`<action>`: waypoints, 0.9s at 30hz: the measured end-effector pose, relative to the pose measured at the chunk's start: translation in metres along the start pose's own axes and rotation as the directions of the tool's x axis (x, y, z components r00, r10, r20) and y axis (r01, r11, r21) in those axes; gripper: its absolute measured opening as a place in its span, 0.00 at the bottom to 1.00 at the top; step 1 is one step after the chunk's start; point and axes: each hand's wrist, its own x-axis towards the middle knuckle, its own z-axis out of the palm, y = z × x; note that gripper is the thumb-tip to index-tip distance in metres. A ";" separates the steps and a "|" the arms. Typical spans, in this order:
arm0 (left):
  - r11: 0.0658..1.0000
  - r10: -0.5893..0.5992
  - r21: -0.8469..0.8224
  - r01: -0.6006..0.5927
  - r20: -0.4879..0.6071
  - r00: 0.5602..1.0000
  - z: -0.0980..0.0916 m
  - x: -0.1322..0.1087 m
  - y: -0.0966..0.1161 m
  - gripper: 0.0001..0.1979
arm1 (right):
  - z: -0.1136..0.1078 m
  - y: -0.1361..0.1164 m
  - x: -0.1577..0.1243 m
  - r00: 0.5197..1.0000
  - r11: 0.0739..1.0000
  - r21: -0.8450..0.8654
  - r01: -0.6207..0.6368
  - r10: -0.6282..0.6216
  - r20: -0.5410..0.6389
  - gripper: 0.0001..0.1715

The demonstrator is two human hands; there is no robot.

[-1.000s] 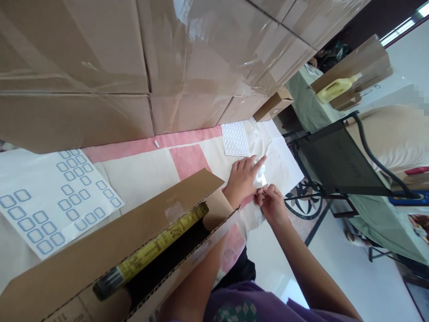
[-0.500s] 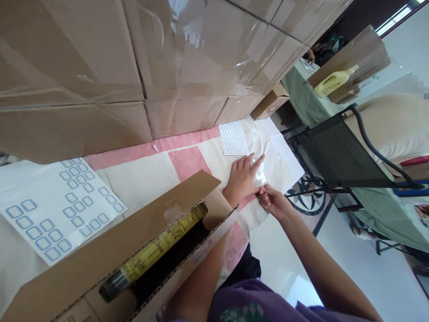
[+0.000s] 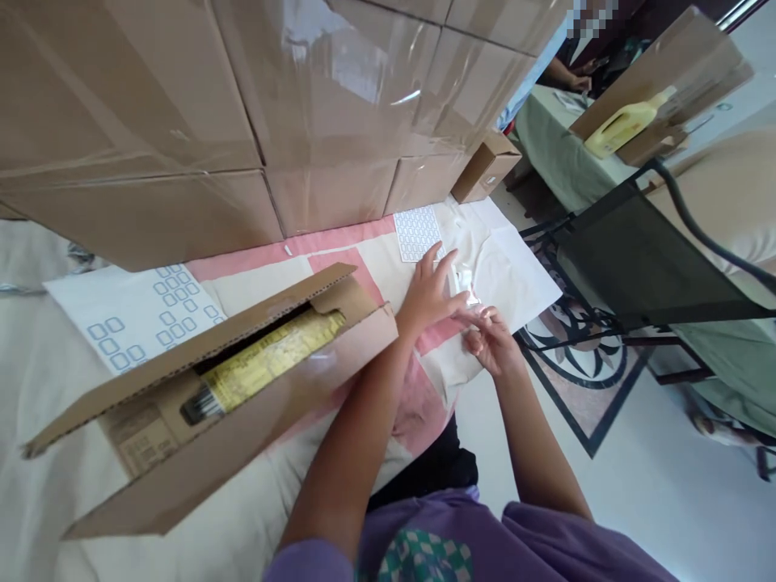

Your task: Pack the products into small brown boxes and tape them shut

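Observation:
My left hand point(image 3: 425, 297) is over the cloth with its fingers spread and its thumb reaching toward my right hand. My right hand point(image 3: 494, 339) is closed, its fingertips pinched together against the left thumb; anything between them is too small to make out. Just beyond both hands lies a small white and clear plastic thing point(image 3: 463, 279), its kind unclear. By my left fingertips is a label sheet point(image 3: 418, 233) with blue-outlined stickers. To the left, an open cardboard box point(image 3: 255, 436) is tilted and holds a yellow-labelled package point(image 3: 272, 360) with a dark, striped end.
Tape-wrapped cartons point(image 3: 339, 105) form a wall along the back. A larger label sheet point(image 3: 145, 311) lies behind the open box, and a small brown box point(image 3: 486, 167) stands at the far end. To the right are a folding chair point(image 3: 643, 250) and a yellow jug point(image 3: 627, 125).
My left fingers have risen a little and curve more, and the white plastic thing shows better. The open box appears farther left, and the view has shifted.

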 end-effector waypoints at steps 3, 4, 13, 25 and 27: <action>0.992 0.045 -0.109 -0.060 -0.133 0.990 0.001 -0.003 -0.001 0.30 | -0.003 0.004 0.001 0.992 0.999 -0.023 0.045 -0.042 0.120 0.21; 0.986 0.033 -0.158 -0.058 -0.161 0.986 0.001 -0.004 0.001 0.25 | -0.005 0.006 0.002 0.986 0.997 -0.021 0.077 -0.073 0.151 0.19; 0.978 -0.190 -0.111 0.175 -0.149 0.970 -0.005 -0.078 0.074 0.15 | 0.015 0.020 -0.036 0.926 0.953 -0.040 0.300 -0.281 0.252 0.09; 0.915 0.132 0.395 0.083 -0.488 0.863 -0.055 -0.198 0.126 0.05 | 0.074 0.044 -0.099 0.814 0.957 -0.151 0.249 -0.123 0.567 0.07; 0.823 0.358 0.566 -0.056 -0.440 0.823 -0.061 -0.208 0.136 0.05 | 0.082 0.051 -0.094 0.844 0.984 -0.124 0.126 -0.041 0.534 0.11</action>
